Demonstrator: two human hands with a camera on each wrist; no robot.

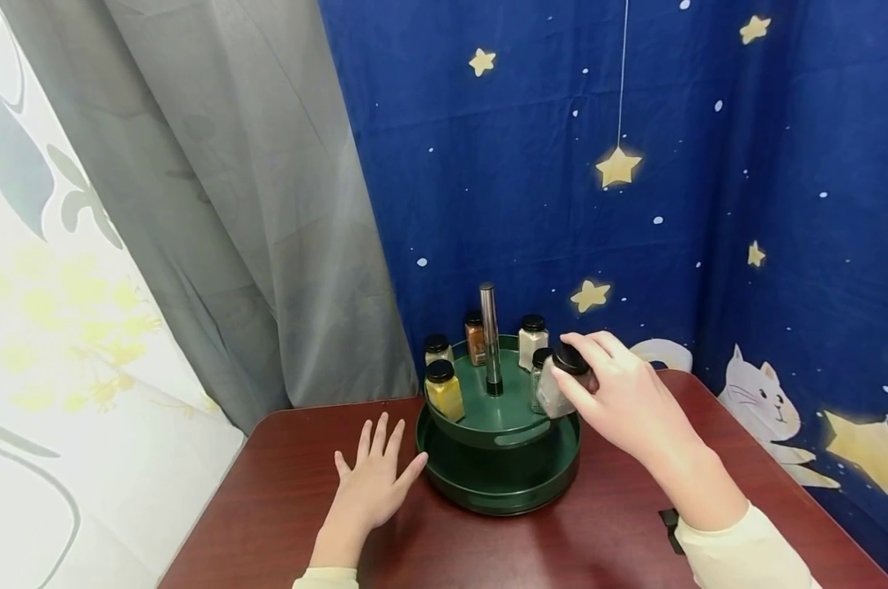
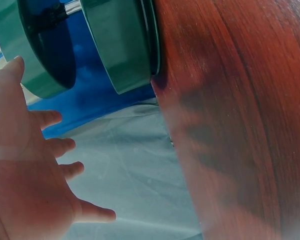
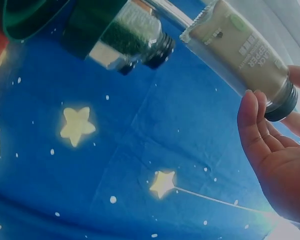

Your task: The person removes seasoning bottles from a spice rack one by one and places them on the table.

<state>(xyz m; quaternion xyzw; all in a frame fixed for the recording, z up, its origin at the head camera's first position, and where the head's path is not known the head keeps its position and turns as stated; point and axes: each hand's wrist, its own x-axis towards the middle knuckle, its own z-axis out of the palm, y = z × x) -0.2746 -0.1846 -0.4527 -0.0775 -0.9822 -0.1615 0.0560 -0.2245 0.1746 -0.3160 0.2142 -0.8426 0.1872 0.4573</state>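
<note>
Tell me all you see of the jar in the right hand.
The jar is clear and glass-like, with white lettering, a green mark and greyish contents. Its black lid is on. It tilts, lid up, by the right rim of the tray. The right hand grips it around the lid; nothing else clearly touches it.

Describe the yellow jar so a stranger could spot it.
Find the green two-tier tray on the table. Black-lidded jars stand on its upper tier, left of the metal pole. The yellow jar is nearest; only its filling is bright yellow.
</note>
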